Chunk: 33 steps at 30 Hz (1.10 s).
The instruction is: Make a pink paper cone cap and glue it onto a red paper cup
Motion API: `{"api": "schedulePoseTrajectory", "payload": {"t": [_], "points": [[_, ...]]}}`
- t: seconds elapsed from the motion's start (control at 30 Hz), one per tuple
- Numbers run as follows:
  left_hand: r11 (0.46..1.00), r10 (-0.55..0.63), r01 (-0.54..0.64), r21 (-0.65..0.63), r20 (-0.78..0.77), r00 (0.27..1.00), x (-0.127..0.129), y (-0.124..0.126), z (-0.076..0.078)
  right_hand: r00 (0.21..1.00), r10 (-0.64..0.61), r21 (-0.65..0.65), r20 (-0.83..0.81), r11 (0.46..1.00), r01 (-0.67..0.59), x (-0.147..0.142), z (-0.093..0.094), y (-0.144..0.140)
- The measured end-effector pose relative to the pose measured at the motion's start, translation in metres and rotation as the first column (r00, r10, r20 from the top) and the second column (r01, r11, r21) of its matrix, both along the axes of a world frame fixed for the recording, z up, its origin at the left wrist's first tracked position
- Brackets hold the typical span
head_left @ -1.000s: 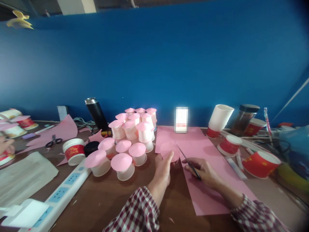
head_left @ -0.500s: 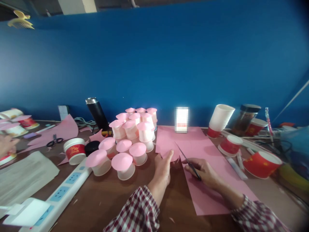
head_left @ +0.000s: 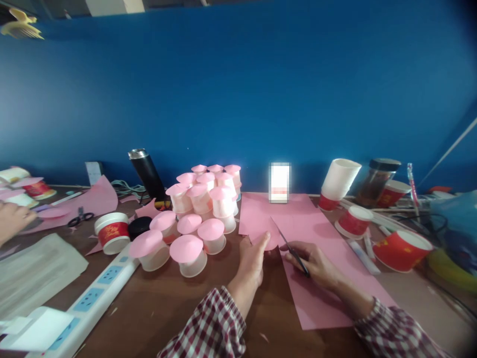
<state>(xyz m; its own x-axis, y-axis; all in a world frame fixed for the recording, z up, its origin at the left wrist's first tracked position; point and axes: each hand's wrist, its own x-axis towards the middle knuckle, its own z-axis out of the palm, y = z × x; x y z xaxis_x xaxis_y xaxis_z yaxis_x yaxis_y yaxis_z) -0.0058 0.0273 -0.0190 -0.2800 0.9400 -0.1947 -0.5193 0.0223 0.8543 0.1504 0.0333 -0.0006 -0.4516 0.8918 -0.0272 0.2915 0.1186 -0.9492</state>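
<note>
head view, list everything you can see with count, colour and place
pink paper sheet: one, pink, table right of centre
paper round: one, pink, at left fingertips
scissors: one, dark, in right hand
capped cups: cluster, count unclear, clear with pink tops, centre
flask: one, black, behind cluster
red cups: several, red and white, right side
white cup stack: one, white, tilted, back right
jar: one, dark lid, back right
power strip: one, white and blue, front left
second scissors: one, black, left
other person's hand: one, far left
left hand: holds the round
right hand: grips scissors
</note>
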Motion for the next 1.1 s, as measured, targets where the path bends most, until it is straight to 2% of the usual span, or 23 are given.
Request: {"api": "schedulePoseTrajectory", "payload": {"t": [0.3, 0.5, 0.67, 1.1], "points": [[0.999, -0.034, 0.034, -0.002, -0.016, 0.999, 0.0006, -0.0022, 0.0008, 1.0, -0.018, 0.012, -0.004, 1.0, 0.019, -0.0001, 0.0024, -0.0004], [0.998, -0.036, 0.034, -0.056, -0.031, 0.999, 0.0006, -0.0008, -0.0014, 1.0, -0.023, 0.024, 0.006, 0.999, 0.023, 0.0001, 0.0018, 0.0008], [0.998, -0.037, 0.037, -0.041, 0.014, 0.999, 0.0001, 0.0, -0.0043, 0.999, -0.04, 0.041, 0.028, 0.998, 0.039, 0.001, 0.0018, 0.0014], [0.997, 0.005, -0.005, -0.072, 0.002, 1.0, -0.0001, -0.0008, 0.0041, 0.997, -0.04, 0.059, 0.062, 0.998, 0.036, 0.0007, 0.0024, 0.0012]]}}
